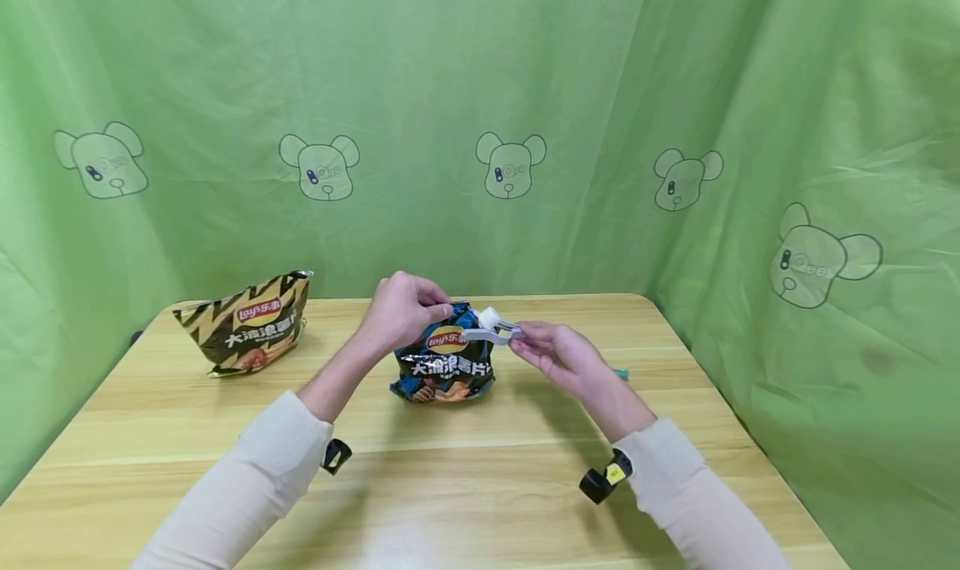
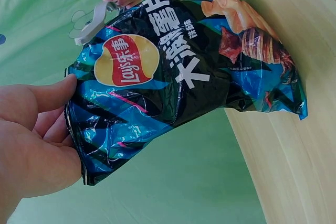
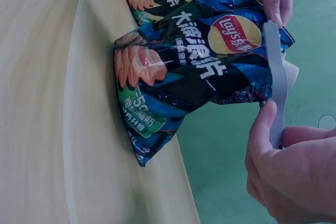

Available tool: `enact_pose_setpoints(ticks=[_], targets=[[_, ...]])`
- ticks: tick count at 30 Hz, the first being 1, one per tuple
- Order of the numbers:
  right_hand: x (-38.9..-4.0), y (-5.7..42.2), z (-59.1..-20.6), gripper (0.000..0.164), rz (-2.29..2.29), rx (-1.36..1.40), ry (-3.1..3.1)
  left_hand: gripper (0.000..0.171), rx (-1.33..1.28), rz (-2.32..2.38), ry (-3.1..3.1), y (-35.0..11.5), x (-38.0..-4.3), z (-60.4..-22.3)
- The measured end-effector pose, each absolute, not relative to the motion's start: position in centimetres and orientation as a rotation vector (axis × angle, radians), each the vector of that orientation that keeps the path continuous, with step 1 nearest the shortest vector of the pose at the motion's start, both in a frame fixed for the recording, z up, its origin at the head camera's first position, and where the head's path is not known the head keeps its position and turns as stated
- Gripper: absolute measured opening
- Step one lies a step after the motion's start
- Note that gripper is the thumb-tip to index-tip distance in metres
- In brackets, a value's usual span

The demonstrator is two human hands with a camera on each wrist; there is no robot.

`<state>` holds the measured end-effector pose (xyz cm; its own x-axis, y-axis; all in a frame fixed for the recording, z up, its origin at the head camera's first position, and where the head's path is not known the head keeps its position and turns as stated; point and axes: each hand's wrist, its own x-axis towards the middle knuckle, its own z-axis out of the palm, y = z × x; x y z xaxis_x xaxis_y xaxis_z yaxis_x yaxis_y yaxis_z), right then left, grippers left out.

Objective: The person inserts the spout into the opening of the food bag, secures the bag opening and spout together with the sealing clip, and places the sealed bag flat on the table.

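A black and blue Lay's chip bag (image 1: 450,370) stands upright near the middle of the table. My left hand (image 1: 405,310) pinches its top edge between thumb and fingers, plainly seen in the left wrist view. My right hand (image 1: 558,357) holds one end of a pale grey bag clip (image 3: 277,80) with a white cap-like spout (image 1: 490,317). The clip's long bar lies across the front of the bag, just below its top edge, and reaches close to my left fingertips in the right wrist view. Whether the clip is locked I cannot tell.
To the left stands a second chip bag (image 1: 258,328), gold and black. A small green object (image 1: 622,373) is partly hidden behind my right wrist. Green curtains (image 1: 420,70) with bear-head outlines hang around the wooden table (image 1: 435,503).
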<state>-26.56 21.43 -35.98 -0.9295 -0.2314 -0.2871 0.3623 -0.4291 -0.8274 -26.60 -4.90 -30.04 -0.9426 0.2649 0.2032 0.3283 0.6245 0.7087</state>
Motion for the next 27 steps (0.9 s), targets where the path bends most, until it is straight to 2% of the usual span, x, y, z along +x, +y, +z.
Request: enact_pose_setpoints(ticks=[3, 10, 13, 16, 21, 24, 27], targets=[[-26.5, 21.2, -36.1, 0.044, -2.389, 0.193, 1.39, 0.011, -0.505, -1.229, -2.757, -4.9, -26.6, -30.1], [-26.3, 20.5, -36.4, 0.022, -2.373, 0.218, 1.353, 0.01, -0.501, -1.228, -2.758, -4.9, -26.6, -30.1], [-26.2, 20.3, -36.5, 0.019, -2.379, 0.224, 1.337, 0.01, -0.495, -1.227, -2.761, -4.9, -26.6, -30.1], [-26.3, 20.1, -36.6, 0.025, -2.382, 0.217, 1.338, 0.011, -0.495, -1.225, -2.764, -4.9, -26.7, -30.1], [-26.4, 19.9, -36.7, 0.047, -2.358, 0.213, 1.402, 0.011, -0.495, -1.223, -2.77, -4.9, -26.7, -30.1], [-26.6, 19.9, -36.8, 0.048, -2.311, 0.202, 1.497, 0.011, -0.493, -1.223, -2.77, -5.0, -26.7, -30.1], [-26.7, 19.9, -36.8, 0.041, -2.257, 0.205, 1.59, 0.011, -0.492, -1.223, -2.769, -5.0, -26.6, -30.0]])
